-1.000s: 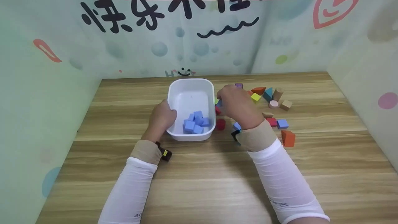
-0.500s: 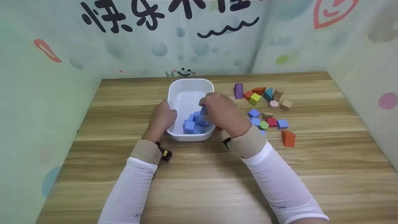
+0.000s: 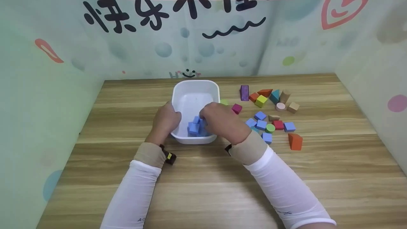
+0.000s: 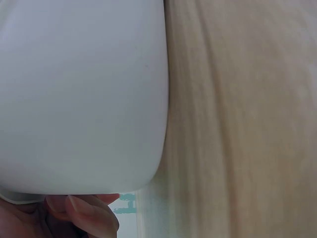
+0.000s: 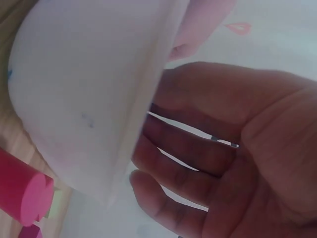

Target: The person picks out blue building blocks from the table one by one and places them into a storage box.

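Observation:
A white plastic tub (image 3: 195, 95) stands on the wooden table, with several blue blocks (image 3: 193, 128) heaped in its near end. My left hand (image 3: 167, 119) grips the tub's left rim, its thumb over the edge; in the left wrist view its fingers (image 4: 91, 215) show beyond the tub wall. My right hand (image 3: 224, 121) reaches over the right rim, fingertips down among the blue blocks. In the right wrist view the fingers (image 5: 183, 173) bend behind the rim, which hides most tips, so I cannot tell whether a block is still between them.
Right of the tub lie loose blocks: a magenta cube (image 3: 237, 108), several blue blocks (image 3: 261, 124), a green cylinder (image 3: 270, 128), an orange block (image 3: 295, 142), a purple block (image 3: 244, 93) and a yellow cube (image 3: 261, 101). A red cylinder (image 5: 22, 191) lies close beside the tub. A printed backdrop (image 3: 143, 54) stands behind.
My right hand has moved left from the loose blocks, carrying a blue block over the rim, then down into the tub. My left hand and the tub have stayed in place.

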`<state>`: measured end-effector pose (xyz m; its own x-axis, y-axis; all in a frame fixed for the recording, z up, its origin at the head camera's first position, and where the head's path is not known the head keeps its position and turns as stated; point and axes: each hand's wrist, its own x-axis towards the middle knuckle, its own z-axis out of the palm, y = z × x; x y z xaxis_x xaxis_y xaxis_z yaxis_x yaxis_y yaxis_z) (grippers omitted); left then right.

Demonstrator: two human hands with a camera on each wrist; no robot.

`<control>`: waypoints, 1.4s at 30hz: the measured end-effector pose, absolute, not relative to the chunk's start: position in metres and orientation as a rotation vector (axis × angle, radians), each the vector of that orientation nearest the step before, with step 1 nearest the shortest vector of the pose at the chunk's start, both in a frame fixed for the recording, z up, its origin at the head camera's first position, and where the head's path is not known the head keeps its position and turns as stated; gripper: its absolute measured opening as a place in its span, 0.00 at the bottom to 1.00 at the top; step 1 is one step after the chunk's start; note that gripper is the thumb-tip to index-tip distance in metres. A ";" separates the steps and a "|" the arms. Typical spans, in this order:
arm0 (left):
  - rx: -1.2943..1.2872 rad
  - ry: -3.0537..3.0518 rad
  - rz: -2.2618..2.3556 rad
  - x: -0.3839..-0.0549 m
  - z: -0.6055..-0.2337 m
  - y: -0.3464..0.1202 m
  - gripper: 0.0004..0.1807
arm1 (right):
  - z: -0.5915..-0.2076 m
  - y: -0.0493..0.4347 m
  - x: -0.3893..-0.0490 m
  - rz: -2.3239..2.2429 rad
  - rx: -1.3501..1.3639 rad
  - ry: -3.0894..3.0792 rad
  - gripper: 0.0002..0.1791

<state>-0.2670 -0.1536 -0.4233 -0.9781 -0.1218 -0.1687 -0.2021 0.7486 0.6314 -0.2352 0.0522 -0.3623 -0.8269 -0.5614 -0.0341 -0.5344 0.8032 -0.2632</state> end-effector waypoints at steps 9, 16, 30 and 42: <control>-0.251 2.810 1.072 -0.266 -0.424 -0.154 0.31 | -0.373 0.044 -0.237 -0.264 -0.928 2.897 0.11; -0.262 2.793 1.075 -0.267 -0.423 -0.154 0.30 | -0.378 0.038 -0.235 -0.275 -1.007 2.904 0.12; -0.228 2.842 1.072 -0.266 -0.425 -0.154 0.30 | -0.385 0.032 -0.234 -0.372 -1.149 2.910 0.12; -0.236 2.839 1.055 -0.266 -0.425 -0.154 0.29 | -0.393 0.029 -0.238 -0.485 -1.357 2.802 0.14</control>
